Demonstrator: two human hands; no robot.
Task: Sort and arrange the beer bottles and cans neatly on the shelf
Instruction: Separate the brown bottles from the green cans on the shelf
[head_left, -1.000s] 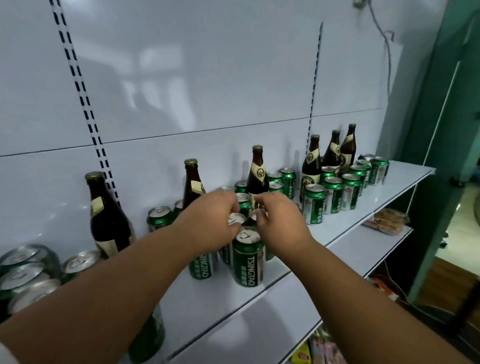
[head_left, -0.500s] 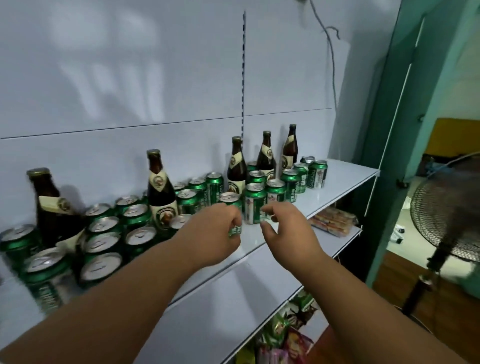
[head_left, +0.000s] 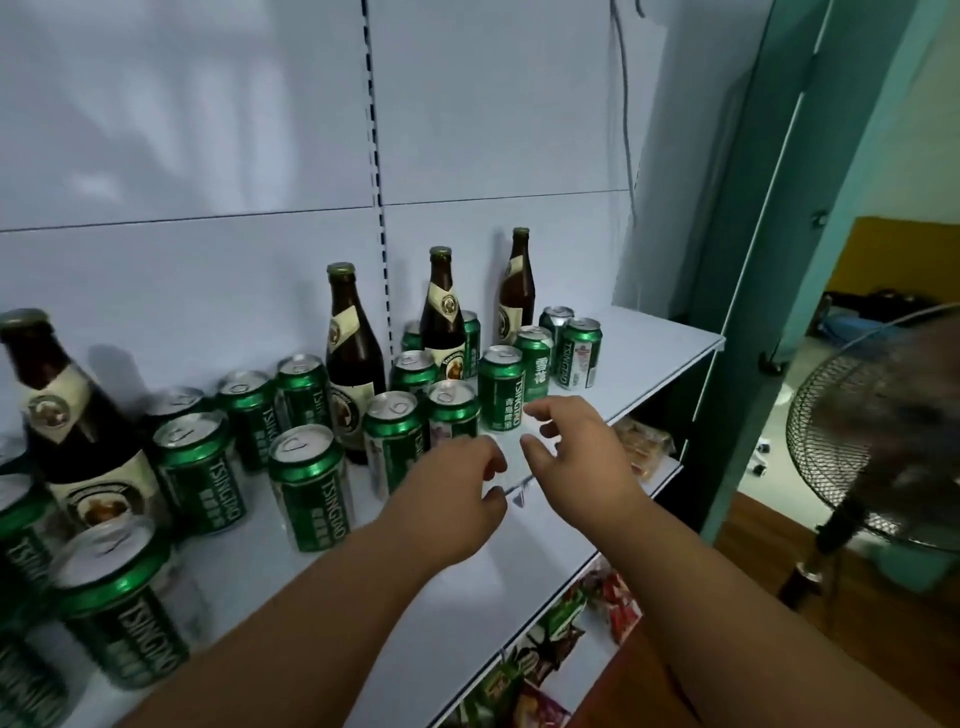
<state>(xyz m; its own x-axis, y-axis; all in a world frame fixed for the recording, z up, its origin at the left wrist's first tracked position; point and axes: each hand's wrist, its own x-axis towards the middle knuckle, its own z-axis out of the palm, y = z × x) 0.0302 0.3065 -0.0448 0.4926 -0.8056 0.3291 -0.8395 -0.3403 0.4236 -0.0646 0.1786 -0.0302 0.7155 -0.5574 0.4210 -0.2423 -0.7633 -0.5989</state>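
Note:
Several green beer cans stand on the white shelf (head_left: 654, 343), among them a can (head_left: 395, 441) and a can (head_left: 453, 413) just beyond my left hand. Brown bottles stand behind them: one (head_left: 353, 358) mid-shelf, one (head_left: 442, 312), one (head_left: 517, 283) further right, and a big near one (head_left: 67, 426) at the left. My left hand (head_left: 449, 499) hovers in front of the cans with loosely curled fingers, holding nothing. My right hand (head_left: 576, 452) hangs beside it, fingers spread and relaxed, near a green can (head_left: 501, 387) but apart from it.
A lower shelf (head_left: 660, 467) carries packaged snacks (head_left: 644, 439), and more colourful packets (head_left: 550, 639) lie below. A teal door frame (head_left: 763, 260) stands at the shelf's right end. A black floor fan (head_left: 878, 441) is at the right.
My view has swung right along the shelf. Both hands have let go of the cans they were on and moved right, and are now empty in front of the right-hand group.

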